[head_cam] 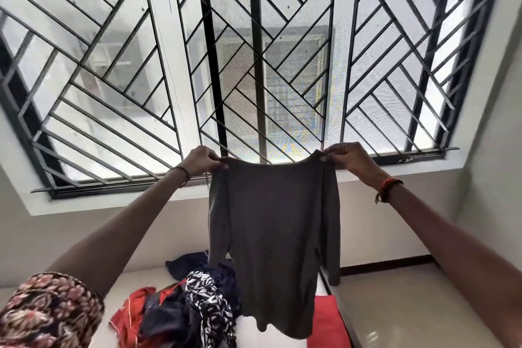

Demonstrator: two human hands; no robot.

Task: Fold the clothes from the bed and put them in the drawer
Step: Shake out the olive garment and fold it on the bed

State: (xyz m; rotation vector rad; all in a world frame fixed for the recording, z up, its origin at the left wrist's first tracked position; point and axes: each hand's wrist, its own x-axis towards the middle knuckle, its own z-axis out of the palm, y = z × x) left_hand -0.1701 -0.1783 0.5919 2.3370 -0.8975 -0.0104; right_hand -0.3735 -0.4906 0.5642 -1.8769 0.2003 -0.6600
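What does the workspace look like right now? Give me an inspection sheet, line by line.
Surface: white bed, partly covered by laundry.
Job's things: grey top held up in the air by its shoulders, hanging unfolded with the sleeves down; pile of clothes in red, dark blue and black-and-white print, unfolded on the bed. Drawer not in view.
Clutter: red item at the bed's right edge; cannot tell what it is.
Hands: left hand pinches one shoulder of the top, right hand pinches the other.
Cables: nothing seen.
Surroundings: large window with a black metal grille ahead, pale walls, glossy floor on the right.
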